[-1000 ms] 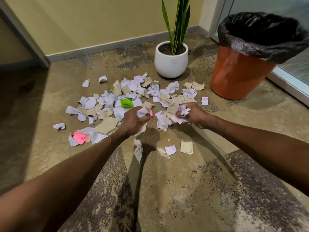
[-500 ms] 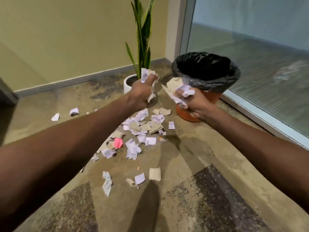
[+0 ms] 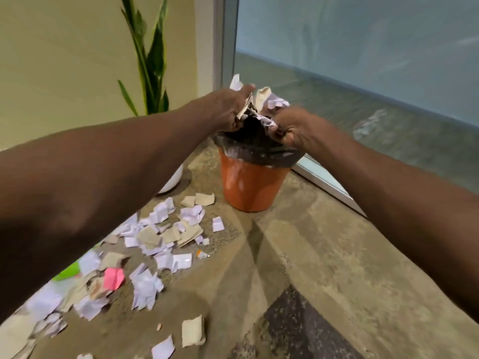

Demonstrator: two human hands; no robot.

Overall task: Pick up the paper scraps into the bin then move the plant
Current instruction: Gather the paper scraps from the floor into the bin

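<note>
Task judged to be in its early part: both hands are over the mouth of the bin (image 3: 248,185), the left hand (image 3: 228,107) and the right hand (image 3: 293,128) each gripping a bunch of paper scraps (image 3: 269,101) not yet let go. Many scraps remain on the floor (image 3: 324,255), below and to the left of the hands. The plant (image 3: 150,66) stands unmoved behind the left forearm, just beside the bin.

Yellow-green wall (image 3: 64,60) stood at left; frosted glass panel (image 3: 363,47) at right, pale frame post (image 3: 223,40) between. Floor (image 3: 324,255): mottled tan-and-dark carpet.
</note>
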